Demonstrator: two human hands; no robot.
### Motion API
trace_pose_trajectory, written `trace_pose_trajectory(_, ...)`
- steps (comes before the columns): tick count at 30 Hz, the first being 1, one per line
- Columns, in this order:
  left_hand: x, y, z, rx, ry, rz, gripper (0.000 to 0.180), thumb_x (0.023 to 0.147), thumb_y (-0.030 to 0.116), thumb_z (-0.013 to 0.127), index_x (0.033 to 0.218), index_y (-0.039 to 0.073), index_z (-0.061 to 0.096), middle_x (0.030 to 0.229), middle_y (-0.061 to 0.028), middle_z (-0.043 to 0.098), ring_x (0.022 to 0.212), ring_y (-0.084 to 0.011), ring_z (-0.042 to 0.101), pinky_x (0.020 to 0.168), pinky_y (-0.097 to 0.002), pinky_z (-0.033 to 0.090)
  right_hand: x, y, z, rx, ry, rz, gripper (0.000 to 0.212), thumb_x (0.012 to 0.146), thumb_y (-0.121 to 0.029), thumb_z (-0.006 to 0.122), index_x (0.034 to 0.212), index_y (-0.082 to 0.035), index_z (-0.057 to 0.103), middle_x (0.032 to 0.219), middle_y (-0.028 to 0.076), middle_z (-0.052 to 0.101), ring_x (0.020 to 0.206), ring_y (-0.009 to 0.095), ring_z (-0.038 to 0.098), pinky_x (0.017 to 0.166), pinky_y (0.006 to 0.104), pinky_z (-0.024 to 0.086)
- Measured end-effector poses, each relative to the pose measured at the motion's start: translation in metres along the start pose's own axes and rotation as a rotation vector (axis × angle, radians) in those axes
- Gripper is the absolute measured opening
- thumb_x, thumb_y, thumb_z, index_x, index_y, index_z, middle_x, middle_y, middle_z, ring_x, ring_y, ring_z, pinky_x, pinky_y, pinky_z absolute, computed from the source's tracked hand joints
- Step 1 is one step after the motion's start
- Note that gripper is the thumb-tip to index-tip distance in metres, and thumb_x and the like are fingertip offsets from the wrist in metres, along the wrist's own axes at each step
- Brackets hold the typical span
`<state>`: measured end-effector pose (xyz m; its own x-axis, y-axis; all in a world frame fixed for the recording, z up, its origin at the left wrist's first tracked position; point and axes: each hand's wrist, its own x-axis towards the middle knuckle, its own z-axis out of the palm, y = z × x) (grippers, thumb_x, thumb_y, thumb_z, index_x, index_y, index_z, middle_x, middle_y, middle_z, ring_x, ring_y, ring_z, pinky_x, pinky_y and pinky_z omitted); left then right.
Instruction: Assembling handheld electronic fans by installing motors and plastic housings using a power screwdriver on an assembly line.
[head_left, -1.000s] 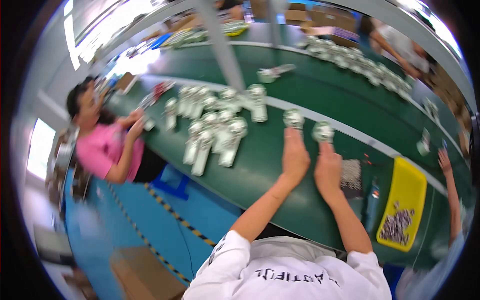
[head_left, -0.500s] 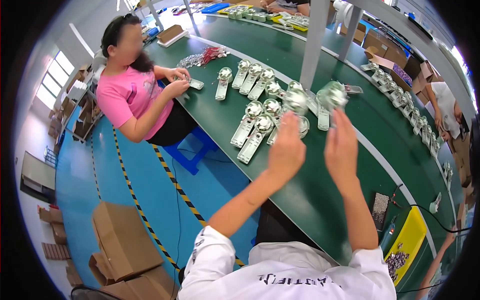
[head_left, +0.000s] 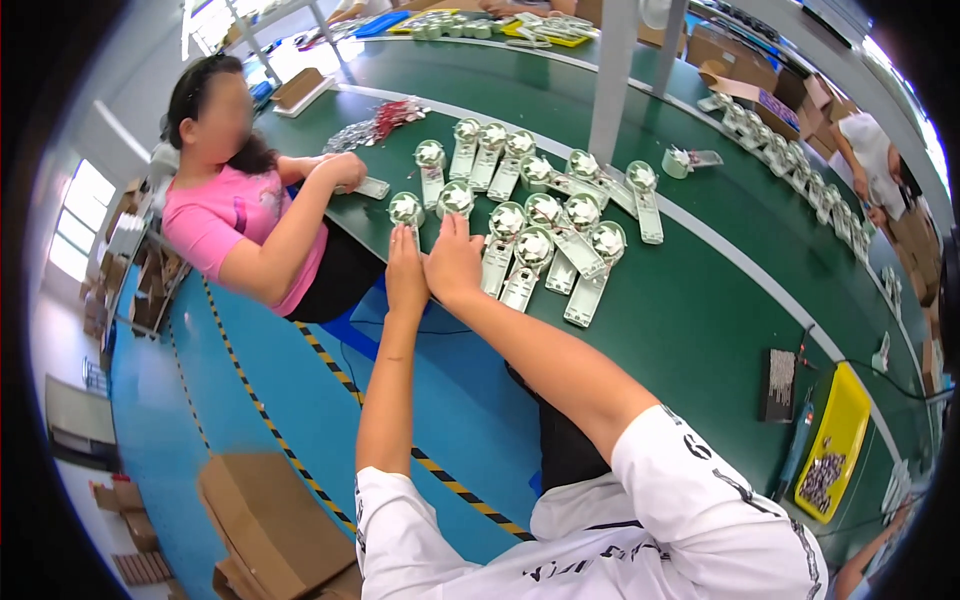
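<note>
At the near edge of the green table (head_left: 690,310), toward its left end, the worker in white has both arms stretched out to the left. The left hand (head_left: 406,270) has its fingers straight and together along one unit (head_left: 406,208); the round head shows past the fingertips, but the handle is mostly hidden, so I can't tell how firmly it's gripped. Just beside it, the right hand (head_left: 454,262) has its fingers bent and closed on the handle of a second unit (head_left: 455,197). Both heads point toward the far edge.

Right beyond them a cluster of similar units (head_left: 534,248) lies between the near edge and the white strip (head_left: 740,245), some overlapping. One more lies past the strip, and a row (head_left: 800,180) lines the far edge.

Farther right, by the near edge, are a black box (head_left: 778,385), a blue tool (head_left: 797,445) and a yellow tray (head_left: 852,395) of small parts (head_left: 822,480). At the left end, a co-worker in pink (head_left: 240,225) handles a pale piece (head_left: 374,188).
</note>
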<state>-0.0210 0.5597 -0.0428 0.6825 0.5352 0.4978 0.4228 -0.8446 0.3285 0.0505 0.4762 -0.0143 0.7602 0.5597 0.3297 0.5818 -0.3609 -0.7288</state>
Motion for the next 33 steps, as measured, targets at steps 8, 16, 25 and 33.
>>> trace_pose_trajectory(8, 0.031, -0.028, 0.03, 0.069, -0.048, 0.092, 0.06, 0.091, 0.008, 0.062, 0.143, -0.014, 0.04, 0.154, -0.03, 0.037, 0.148, -0.0434, 0.031, 0.12, -0.0446, 0.032, 0.013, 0.004, 0.025, -0.115, 0.006, 0.082, 0.063, 0.09, -0.021, 0.066, 0.143, 0.004, 0.043, 0.152, 0.017, 0.04, 0.119, 0.045, 0.049, 0.101, 0.0481, 0.047)
trace_pose_trajectory(16, 0.029, -0.027, 0.012, 0.126, 0.02, 0.228, 0.058, 0.093, 0.014, 0.063, 0.145, -0.004, 0.046, 0.152, -0.0246, 0.043, 0.147, -0.0461, 0.03, 0.121, -0.0512, 0.027, -0.022, 0.003, -0.02, -0.105, 0.065, -0.22, 0.059, 0.093, -0.023, 0.062, 0.147, -0.007, 0.046, 0.154, 0.024, 0.038, 0.137, 0.053, 0.036, 0.112, 0.0587, 0.035)
trace_pose_trajectory(25, -0.015, 0.219, -0.012, -0.401, -0.224, 0.031, 0.052, 0.094, 0.041, 0.068, 0.134, 0.007, 0.06, 0.104, -0.0136, 0.065, 0.08, -0.0305, 0.065, 0.076, -0.0428, 0.054, -0.145, 0.124, -0.236, 0.531, -0.013, 0.301, 0.052, 0.097, -0.022, 0.063, 0.143, -0.004, 0.048, 0.136, 0.017, 0.057, 0.107, 0.024, 0.066, 0.078, 0.0348, 0.056)
trace_pose_trajectory(33, -0.018, 0.234, 0.062, -0.034, -0.169, 0.021, 0.042, 0.091, 0.033, 0.069, 0.124, 0.008, 0.061, 0.118, -0.021, 0.059, 0.11, -0.0454, 0.057, 0.088, -0.0528, 0.051, -0.051, 0.163, -0.175, 0.664, -0.213, 0.696, 0.026, 0.096, -0.031, 0.059, 0.097, -0.006, 0.066, 0.08, 0.003, 0.069, 0.061, 0.013, 0.064, 0.049, 0.0307, 0.049)
